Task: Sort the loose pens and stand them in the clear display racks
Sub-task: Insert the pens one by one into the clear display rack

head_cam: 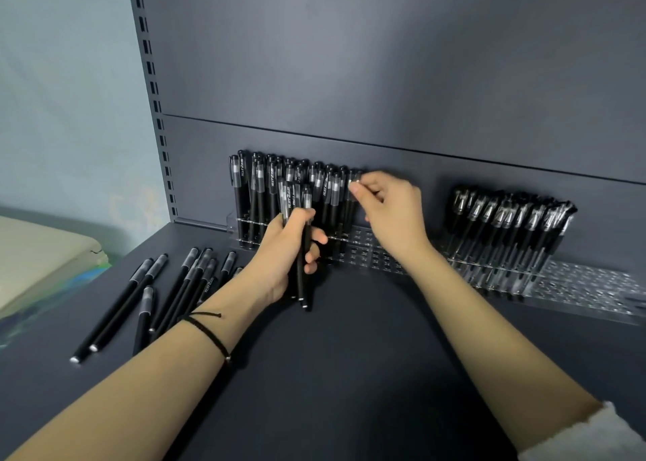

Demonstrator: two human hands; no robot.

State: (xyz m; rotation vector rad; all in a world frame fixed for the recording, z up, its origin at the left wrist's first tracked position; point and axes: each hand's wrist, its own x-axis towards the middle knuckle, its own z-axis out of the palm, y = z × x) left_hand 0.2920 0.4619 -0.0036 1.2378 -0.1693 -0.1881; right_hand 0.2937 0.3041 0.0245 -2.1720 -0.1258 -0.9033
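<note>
Legibly, the racked pens [272, 188] read "TEST". The left hand [279, 259] grips a pen bundle [302, 280]. The right hand [391, 212], at its two o'clock, pinches a standing pen [350, 195].

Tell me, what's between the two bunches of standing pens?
Empty holes of the clear rack, seen in the head view. The right hand hovers over them, pinching a pen beside the left bunch.
</note>
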